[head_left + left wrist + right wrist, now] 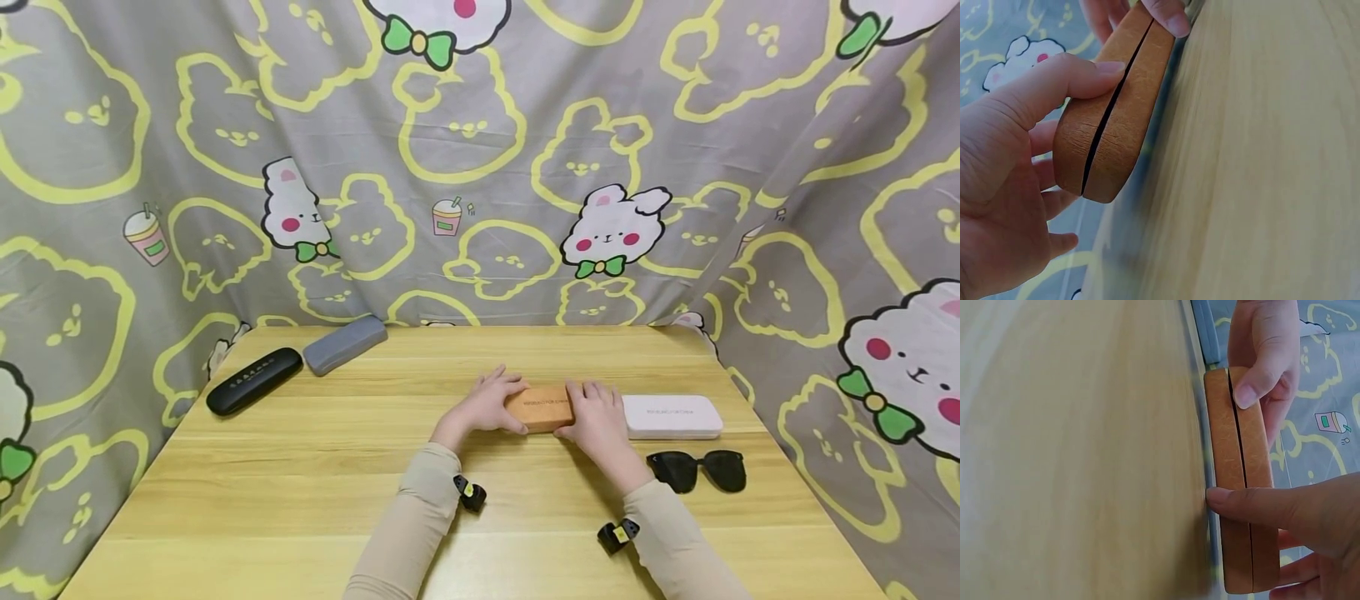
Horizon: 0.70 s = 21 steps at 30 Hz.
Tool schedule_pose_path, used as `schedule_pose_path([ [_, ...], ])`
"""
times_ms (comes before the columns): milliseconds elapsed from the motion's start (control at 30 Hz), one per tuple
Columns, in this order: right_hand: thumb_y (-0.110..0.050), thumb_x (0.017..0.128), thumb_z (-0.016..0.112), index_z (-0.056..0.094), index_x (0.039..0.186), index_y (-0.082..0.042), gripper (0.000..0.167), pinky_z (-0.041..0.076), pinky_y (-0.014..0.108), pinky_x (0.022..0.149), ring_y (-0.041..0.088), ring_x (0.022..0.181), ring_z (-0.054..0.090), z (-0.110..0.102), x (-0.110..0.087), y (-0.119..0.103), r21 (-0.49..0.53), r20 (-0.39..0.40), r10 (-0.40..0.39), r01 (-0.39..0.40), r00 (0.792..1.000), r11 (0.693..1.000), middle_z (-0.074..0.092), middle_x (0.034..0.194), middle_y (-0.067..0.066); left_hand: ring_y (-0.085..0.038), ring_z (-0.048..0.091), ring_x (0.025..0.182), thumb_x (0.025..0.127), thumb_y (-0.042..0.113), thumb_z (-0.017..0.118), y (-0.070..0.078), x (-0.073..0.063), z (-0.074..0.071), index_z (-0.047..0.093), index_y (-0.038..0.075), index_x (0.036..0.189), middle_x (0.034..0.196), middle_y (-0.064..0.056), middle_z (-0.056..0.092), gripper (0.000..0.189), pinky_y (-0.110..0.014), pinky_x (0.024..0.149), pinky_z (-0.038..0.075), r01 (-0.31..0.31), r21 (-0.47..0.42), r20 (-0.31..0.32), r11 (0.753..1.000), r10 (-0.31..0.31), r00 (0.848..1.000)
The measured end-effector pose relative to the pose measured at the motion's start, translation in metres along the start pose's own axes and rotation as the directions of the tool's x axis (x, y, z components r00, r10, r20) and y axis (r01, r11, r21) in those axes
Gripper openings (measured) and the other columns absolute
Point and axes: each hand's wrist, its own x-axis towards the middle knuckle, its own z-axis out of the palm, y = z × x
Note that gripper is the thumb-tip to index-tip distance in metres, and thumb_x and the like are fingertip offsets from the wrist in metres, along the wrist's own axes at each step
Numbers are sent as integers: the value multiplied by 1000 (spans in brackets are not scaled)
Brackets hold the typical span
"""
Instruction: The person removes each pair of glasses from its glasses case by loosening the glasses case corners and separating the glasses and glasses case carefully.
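Observation:
An orange-brown glasses case (pixel 542 410) is between both hands, a thin dark seam running along its front side. At its left end the left hand (pixel 491 403) grips it, thumb (pixel 1100 76) at the seam and the other fingers behind. The right hand (pixel 600 423) holds the right end; in the right wrist view its thumb (pixel 1241 503) lies across the lower half of the front. Just right of that hand lies a white glasses case (pixel 672 417). Black sunglasses (pixel 697 472) rest in front of the white case.
At the back left of the wooden table (pixel 300 500) lie a black glasses case (pixel 255 382) and a grey-blue glasses case (pixel 346 344), end to end at a slant. A patterned grey curtain (pixel 480 275) hangs behind the table and along its sides.

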Motion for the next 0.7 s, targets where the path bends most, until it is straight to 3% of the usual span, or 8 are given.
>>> schedule_pose_path([
  [400,-41,61,91,59,128,-7,81,34,66,107,42,120,54,-3,1,1,-20,84,31,-29,996,999,65,119,21,-34,11,152,73,32,83,1,3,5,52,17,142,156,-7,38,77,-62,120,8,21,-36,31,999,-20,999],
  [700,-43,62,90,57,130,-5,84,33,65,108,45,119,53,-14,0,1,-23,163,66,-63,984,998,62,121,24,-33,13,152,73,33,83,9,4,6,53,19,141,156,-7,39,75,-61,120,10,29,-3,47,1000,-28,999],
])
